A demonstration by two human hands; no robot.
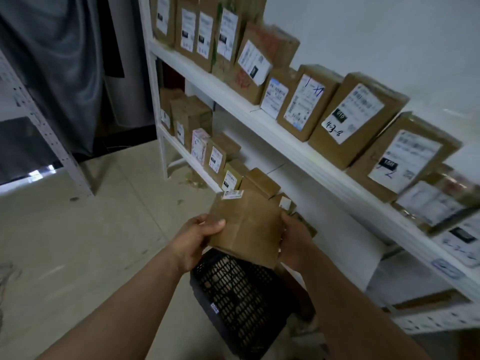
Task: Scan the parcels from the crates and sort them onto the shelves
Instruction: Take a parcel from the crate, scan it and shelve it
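Both hands on one parcel (246, 227), held over the crate (233, 289), approx. mid-task.

Left hand (197, 237) grips the parcel's 9 o'clock edge w/ thumb on top. Right hand (293, 240) clamps the 3 o'clock edge. The parcel sits just below frame centre and its label (233, 194) wraps over the far 12 o'clock edge. The black mesh crate is at 6 o'clock, under the parcel; brown shapes show thru the mesh, prob. more parcels, can't tell how many. The white shelves (285, 136) run from 12 to 4 o'clock, and both the upper row (355, 113) and lower row (215, 157) are well stocked, labels facing out. No scanner in view, so can't tell if this one is scanned. Left to do, I'd say: place this parcel, then clear the crate.
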